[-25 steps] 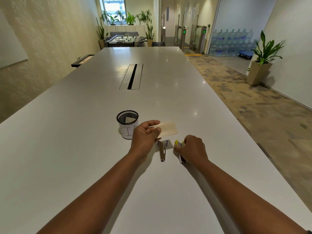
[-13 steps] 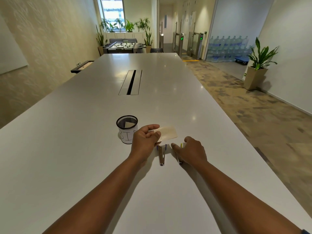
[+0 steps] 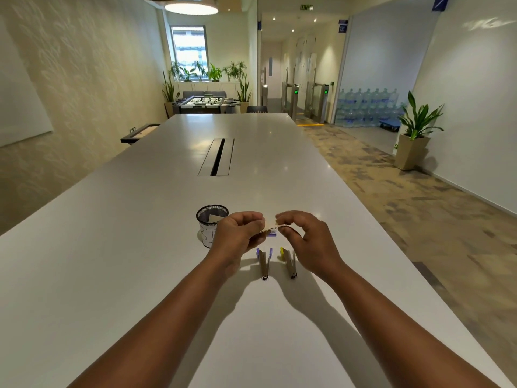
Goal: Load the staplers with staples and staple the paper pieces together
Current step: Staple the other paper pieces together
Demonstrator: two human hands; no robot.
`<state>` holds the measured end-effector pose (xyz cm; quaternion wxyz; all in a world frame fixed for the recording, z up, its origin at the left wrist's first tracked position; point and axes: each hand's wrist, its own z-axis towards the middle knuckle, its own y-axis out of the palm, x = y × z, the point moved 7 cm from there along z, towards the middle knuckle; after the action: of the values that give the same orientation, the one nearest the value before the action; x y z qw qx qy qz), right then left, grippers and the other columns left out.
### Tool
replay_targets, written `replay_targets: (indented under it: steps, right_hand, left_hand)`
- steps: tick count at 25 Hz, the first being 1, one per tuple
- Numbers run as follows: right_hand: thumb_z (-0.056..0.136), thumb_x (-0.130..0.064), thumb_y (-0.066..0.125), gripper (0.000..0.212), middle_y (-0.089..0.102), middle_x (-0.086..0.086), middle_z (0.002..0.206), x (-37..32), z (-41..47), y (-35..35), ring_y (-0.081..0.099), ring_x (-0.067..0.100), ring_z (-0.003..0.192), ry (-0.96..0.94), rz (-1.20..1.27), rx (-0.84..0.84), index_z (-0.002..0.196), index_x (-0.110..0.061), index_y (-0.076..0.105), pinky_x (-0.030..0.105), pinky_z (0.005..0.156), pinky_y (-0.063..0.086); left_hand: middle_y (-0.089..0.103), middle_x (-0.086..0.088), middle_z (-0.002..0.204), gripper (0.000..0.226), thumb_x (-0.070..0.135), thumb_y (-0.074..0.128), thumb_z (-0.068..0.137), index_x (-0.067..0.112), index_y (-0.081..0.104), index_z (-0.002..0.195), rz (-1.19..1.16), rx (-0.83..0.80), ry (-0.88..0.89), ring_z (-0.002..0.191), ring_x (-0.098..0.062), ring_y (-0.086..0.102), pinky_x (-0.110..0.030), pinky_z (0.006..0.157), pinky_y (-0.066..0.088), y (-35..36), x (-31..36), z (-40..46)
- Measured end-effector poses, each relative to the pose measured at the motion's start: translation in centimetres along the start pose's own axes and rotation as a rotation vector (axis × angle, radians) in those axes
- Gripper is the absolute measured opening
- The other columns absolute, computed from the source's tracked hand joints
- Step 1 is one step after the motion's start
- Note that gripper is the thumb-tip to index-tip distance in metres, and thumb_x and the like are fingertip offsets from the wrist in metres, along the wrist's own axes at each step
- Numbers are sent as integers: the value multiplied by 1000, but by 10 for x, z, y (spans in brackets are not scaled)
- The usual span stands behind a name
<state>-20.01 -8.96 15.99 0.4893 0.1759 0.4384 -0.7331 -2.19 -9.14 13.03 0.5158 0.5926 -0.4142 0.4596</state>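
Paper pieces (image 3: 270, 227): a tan card-like stack held edge-on above the white table (image 3: 140, 261), pinched from both sides. Left hand (image 3: 237, 236) grips the stack's near-left end between thumb and curled fingers. Right hand (image 3: 306, 239) pinches the right end with thumb and forefinger, its other fingers loosely curled. Whether the stack is one sheet or several cannot be told from this angle.

Staplers: two lie on the table just below the hands, side by side and close together but apart, both pointing toward 12 o'clock. Purple stapler (image 3: 263, 263) sits at 6 o'clock from the held paper. Yellow stapler (image 3: 289, 260) lies at its 3 o'clock, partly beneath the right hand. Neither is touched by a hand. Whether they are loaded cannot be told.

A small purple-and-white box (image 3: 272, 234) rests on the table directly under the held paper; its label is too small to read.

Black mesh cup (image 3: 210, 224) stands upright at 9 o'clock of the left hand, just beside it, with a tan paper piece inside and a white band around its lower part.

A cable slot (image 3: 216, 157) runs along the table's centre at 12 o'clock, well apart from the work.
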Motion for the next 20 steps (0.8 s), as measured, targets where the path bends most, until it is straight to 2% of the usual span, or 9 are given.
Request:
replay_targets:
  steps: [2,4,6,8,10,11,13,16,20]
  right_hand:
    - [94,-12,69,14,74,-13,96,-1,-1,-2,64,-3,94,84,73,0,97,-24,74,11,83,45]
    - [95,-11,67,14,73,-6,93,0,-2,-2,67,7,89,170,200,-14,99,-23,71,24,81,54]
    - [96,-10,66,17,73,4,94,-1,-4,-1,69,16,86,254,319,-43,103,-25,68,36,78,57]
    - [97,-10,65,19,74,8,91,-4,-7,0,69,16,78,310,406,-78,103,-28,67,34,67,57]
    - [97,-10,64,17,75,7,90,-7,-10,0,70,15,73,339,456,-89,104,-26,66,27,60,56]
    - [98,-9,64,16,75,8,91,-9,-10,0,70,16,72,350,470,-87,106,-23,65,26,59,56]
    - [98,-6,61,17,74,12,95,-11,-12,1,73,19,71,386,514,-82,111,-17,64,26,60,57]
    - [96,-1,59,21,72,10,100,-13,-15,1,76,23,75,429,574,-65,114,-12,63,24,63,58]
    - [94,-1,65,21,77,8,89,-15,-18,-1,78,27,77,436,598,9,109,-14,62,24,65,59]
  left_hand:
    - [78,-9,99,16,21,71,93,15,72,107,80,0,9,68,-13,72,-25,63,55,0,9,-9]
    - [77,6,88,28,48,61,96,24,75,104,224,-2,51,56,-4,58,-18,57,46,-2,18,-15]
    - [73,12,77,37,58,61,90,27,75,105,268,-42,86,57,2,57,-13,57,44,1,24,-22]
    - [74,6,79,32,35,77,84,21,71,113,195,-120,134,66,2,66,-13,59,48,5,26,-29]
    - [78,-5,87,36,5,79,83,14,68,116,165,-143,142,76,-8,72,-15,62,51,5,25,-33]
    - [79,-7,92,37,0,77,83,14,69,115,174,-127,132,80,-12,74,-18,65,53,4,25,-35]
    - [79,-8,98,34,-1,76,83,17,71,111,168,-89,93,85,-16,74,-23,69,56,1,24,-35]
    - [77,-11,99,26,1,74,83,16,73,105,109,-25,25,79,-19,70,-23,62,54,-4,21,-35]
    - [74,-12,91,19,2,70,87,11,72,104,40,47,-46,66,-15,69,-22,53,51,-8,16,-36]
